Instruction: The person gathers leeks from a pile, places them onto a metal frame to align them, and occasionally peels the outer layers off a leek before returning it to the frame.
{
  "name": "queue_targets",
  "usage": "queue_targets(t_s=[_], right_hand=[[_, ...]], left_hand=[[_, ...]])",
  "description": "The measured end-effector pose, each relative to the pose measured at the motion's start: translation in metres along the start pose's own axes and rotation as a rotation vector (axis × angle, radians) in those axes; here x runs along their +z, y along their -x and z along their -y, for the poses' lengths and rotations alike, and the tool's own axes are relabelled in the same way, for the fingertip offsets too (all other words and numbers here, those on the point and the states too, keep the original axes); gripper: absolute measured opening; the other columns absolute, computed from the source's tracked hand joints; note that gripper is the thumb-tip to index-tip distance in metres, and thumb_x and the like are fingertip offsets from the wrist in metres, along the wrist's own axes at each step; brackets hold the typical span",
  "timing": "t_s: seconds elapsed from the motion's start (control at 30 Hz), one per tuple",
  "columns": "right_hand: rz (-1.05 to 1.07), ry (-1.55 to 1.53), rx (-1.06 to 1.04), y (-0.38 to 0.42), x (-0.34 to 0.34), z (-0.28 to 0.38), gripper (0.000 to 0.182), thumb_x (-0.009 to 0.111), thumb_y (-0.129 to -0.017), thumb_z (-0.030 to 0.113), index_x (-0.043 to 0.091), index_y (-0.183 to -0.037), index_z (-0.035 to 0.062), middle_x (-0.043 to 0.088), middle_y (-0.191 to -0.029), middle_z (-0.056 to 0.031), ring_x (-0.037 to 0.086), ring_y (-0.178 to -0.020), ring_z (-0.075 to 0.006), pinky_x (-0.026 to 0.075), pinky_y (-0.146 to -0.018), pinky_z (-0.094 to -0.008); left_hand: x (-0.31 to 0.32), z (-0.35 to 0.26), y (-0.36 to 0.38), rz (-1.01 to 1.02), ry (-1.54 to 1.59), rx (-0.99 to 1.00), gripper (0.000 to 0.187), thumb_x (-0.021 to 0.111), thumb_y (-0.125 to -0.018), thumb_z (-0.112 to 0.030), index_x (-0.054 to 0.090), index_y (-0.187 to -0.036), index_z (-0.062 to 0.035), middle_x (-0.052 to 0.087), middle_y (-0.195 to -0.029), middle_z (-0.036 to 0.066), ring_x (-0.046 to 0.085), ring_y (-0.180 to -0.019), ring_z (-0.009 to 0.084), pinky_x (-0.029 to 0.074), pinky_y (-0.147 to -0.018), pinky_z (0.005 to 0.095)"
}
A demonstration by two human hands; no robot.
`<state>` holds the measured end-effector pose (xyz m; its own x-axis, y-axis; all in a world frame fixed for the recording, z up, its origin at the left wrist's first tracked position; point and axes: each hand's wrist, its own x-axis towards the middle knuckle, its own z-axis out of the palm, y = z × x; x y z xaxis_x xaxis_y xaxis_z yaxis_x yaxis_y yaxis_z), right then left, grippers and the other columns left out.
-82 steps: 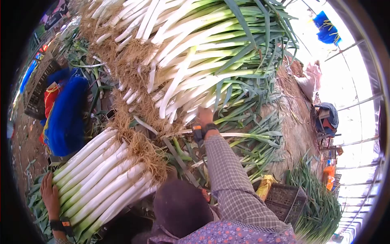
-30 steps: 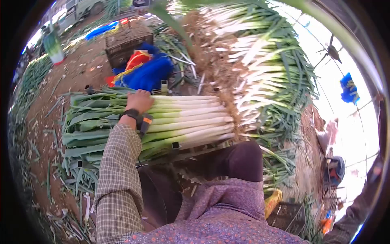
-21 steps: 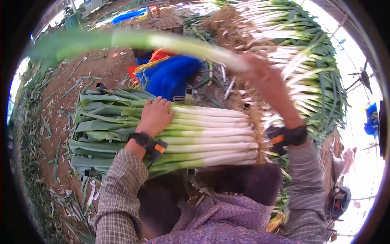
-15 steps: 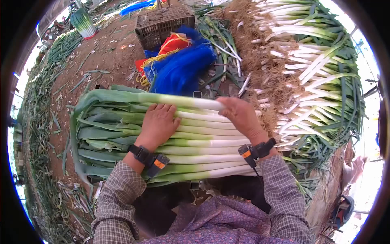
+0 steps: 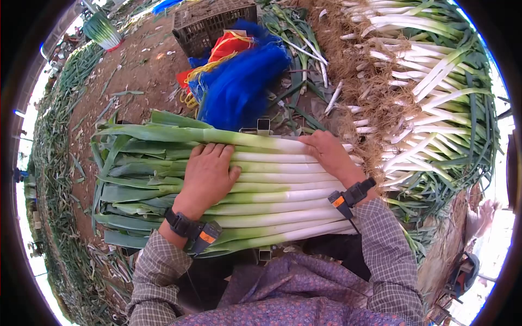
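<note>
Several leeks point(image 5: 283, 195) lie side by side in a flat layer in front of me, green leaves to the left and white stems to the right. My left hand point(image 5: 209, 176) rests on the layer near its far edge, fingers spread over the stems. At the white end of the farthest leek point(image 5: 255, 141), my right hand point(image 5: 329, 155) has its fingers closed around the stem. That leek lies along the far edge, against the others. Metal brackets point(image 5: 263, 127) show just beyond the layer.
Beyond the layer are blue netting point(image 5: 244, 81), red netting point(image 5: 231, 46) and a dark plastic crate point(image 5: 212, 24). A big pile of leeks with roots point(image 5: 435, 108) is at the right. Leaf scraps point(image 5: 60, 217) cover the left ground, and a leek bundle point(image 5: 102, 31) stands far left.
My right hand has come down and slightly right with the farthest leek, which now lies lower against the layer. The view has shifted slightly.
</note>
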<state>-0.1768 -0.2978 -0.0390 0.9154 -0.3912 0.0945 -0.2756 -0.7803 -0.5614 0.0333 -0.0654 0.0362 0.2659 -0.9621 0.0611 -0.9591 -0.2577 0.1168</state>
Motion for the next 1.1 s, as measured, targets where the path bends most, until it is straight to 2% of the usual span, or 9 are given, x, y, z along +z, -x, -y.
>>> queue_targets(t_s=[0.33,0.47,0.6,0.63,0.77,0.87,0.9,1.03,1.1], right_hand=[[-0.121,0.107,0.061,0.01,0.012,-0.009,0.025,0.059,-0.09,0.027,0.068,-0.112,0.0167,0.058,-0.086,-0.0121,0.053,-0.086,-0.0319,0.044,-0.077,-0.0432],[0.03,0.124,0.135,0.011,-0.005,-0.026,0.027,0.054,-0.094,0.031,0.067,-0.112,0.0163,0.059,-0.088,-0.0118,0.054,-0.088,-0.0307,0.044,-0.079,-0.0416],[0.021,0.087,-0.029,0.019,-0.007,-0.049,0.028,0.053,-0.094,0.03,0.067,-0.112,0.0147,0.06,-0.09,-0.0105,0.055,-0.092,-0.0288,0.044,-0.081,-0.0397],[0.038,0.118,-0.077,0.015,-0.011,-0.047,0.028,0.053,-0.094,0.029,0.067,-0.113,0.0142,0.063,-0.094,-0.0097,0.055,-0.094,-0.0279,0.043,-0.081,-0.0396],[0.07,-0.026,0.092,0.014,-0.015,-0.031,0.028,0.054,-0.093,0.025,0.066,-0.117,0.0155,0.066,-0.112,-0.0065,0.055,-0.104,-0.0252,0.04,-0.089,-0.0395],[0.13,-0.055,0.158,0.01,-0.023,-0.023,0.03,0.054,-0.093,0.023,0.064,-0.12,0.016,0.065,-0.115,-0.0057,0.055,-0.106,-0.0248,0.037,-0.093,-0.0391],[0.147,-0.062,0.17,0.009,-0.024,-0.023,0.031,0.054,-0.093,0.023,0.064,-0.121,0.0162,0.065,-0.114,-0.0055,0.055,-0.106,-0.0247,0.036,-0.094,-0.0389],[0.154,-0.027,0.125,0.013,-0.021,-0.031,0.033,0.054,-0.093,0.023,0.062,-0.124,0.0167,0.063,-0.119,-0.0051,0.053,-0.108,-0.0252,0.035,-0.095,-0.0399],[0.151,-0.03,0.078,0.017,-0.024,-0.031,0.035,0.054,-0.092,0.023,0.061,-0.125,0.0165,0.061,-0.122,-0.0055,0.052,-0.109,-0.0264,0.035,-0.096,-0.0402]], left_hand=[[-0.002,-0.006,-0.004,0.086,-0.021,-0.033,0.047,0.06,-0.081,-0.023,0.052,-0.124,-0.0034,0.056,-0.125,0.014,0.048,-0.121,0.029,0.029,-0.108,0.0437],[-0.006,-0.002,-0.005,0.102,-0.014,-0.004,0.05,0.061,-0.081,-0.022,0.051,-0.126,-0.0028,0.056,-0.125,0.014,0.048,-0.122,0.0292,0.029,-0.108,0.0437],[-0.006,-0.003,-0.006,0.098,0.029,-0.026,0.051,0.062,-0.08,-0.019,0.051,-0.127,-0.0027,0.057,-0.124,0.014,0.048,-0.122,0.0292,0.03,-0.108,0.0439],[-0.004,-0.002,-0.006,0.07,0.03,-0.007,0.049,0.062,-0.08,-0.018,0.053,-0.125,-0.0034,0.057,-0.123,0.014,0.049,-0.121,0.0299,0.032,-0.106,0.044],[-0.023,0.008,0.0,0.121,0.211,0.03,0.041,0.064,-0.079,-0.014,0.057,-0.119,-0.0056,0.059,-0.12,0.015,0.053,-0.116,0.0336,0.041,-0.1,0.0441],[-0.057,0.014,-0.038,0.175,0.192,-0.083,0.03,0.066,-0.081,-0.017,0.058,-0.108,-0.0065,0.061,-0.113,0.013,0.057,-0.108,0.0341,0.045,-0.093,0.0438],[-0.05,0.026,-0.06,0.042,0.07,0.156,0.036,0.064,-0.083,-0.017,0.058,-0.116,-0.0061,0.063,-0.111,0.016,0.058,-0.108,0.0359,0.046,-0.094,0.0441],[-0.013,0.039,-0.096,0.643,0.012,0.005,0.049,0.063,-0.084,-0.031,0.054,-0.125,-0.0061,0.062,-0.113,0.018,0.056,-0.111,0.0371,0.043,-0.097,0.0442],[-0.019,0.03,-0.078,0.52,0.026,0.084,0.05,0.063,-0.084,-0.032,0.053,-0.125,-0.0042,0.062,-0.113,0.019,0.055,-0.111,0.0373,0.042,-0.099,0.0443]])
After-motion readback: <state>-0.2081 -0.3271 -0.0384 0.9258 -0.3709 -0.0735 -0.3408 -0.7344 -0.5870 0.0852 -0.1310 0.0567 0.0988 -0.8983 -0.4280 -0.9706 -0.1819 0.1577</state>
